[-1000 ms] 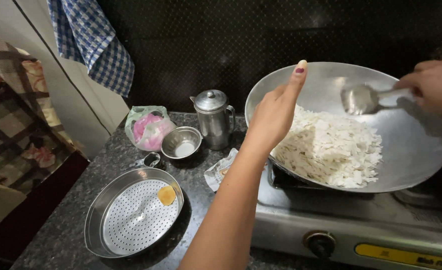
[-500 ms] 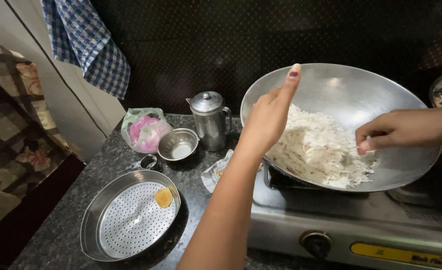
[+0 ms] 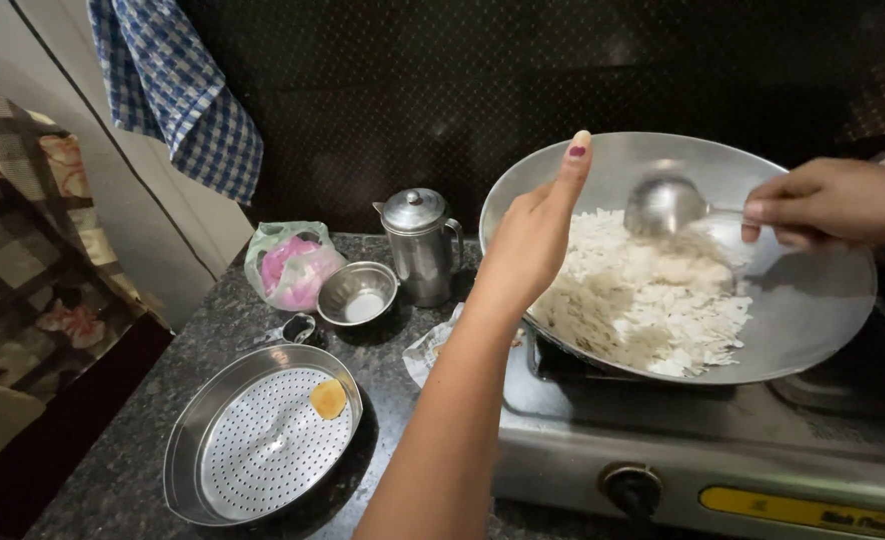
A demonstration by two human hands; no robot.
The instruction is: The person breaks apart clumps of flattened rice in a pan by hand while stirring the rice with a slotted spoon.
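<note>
Your left hand [image 3: 530, 240] grips the wok's [image 3: 812, 310] rim at nine o'clock, forefinger raised; your right hand [image 3: 832, 200] pinches a steel ladle [image 3: 662, 203] over the flattened rice [image 3: 647, 295]. Rice looks pale and dry, so stirring seems barely begun.

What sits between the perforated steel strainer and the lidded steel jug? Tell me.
In the head view, a small steel bowl sits between the strainer and the jug, with a pink-filled plastic bag just to its left on the counter.

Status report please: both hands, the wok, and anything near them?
Left hand grips wok rim. Right hand holds ladle over white flakes. Steel jug beside wok, apart.
</note>
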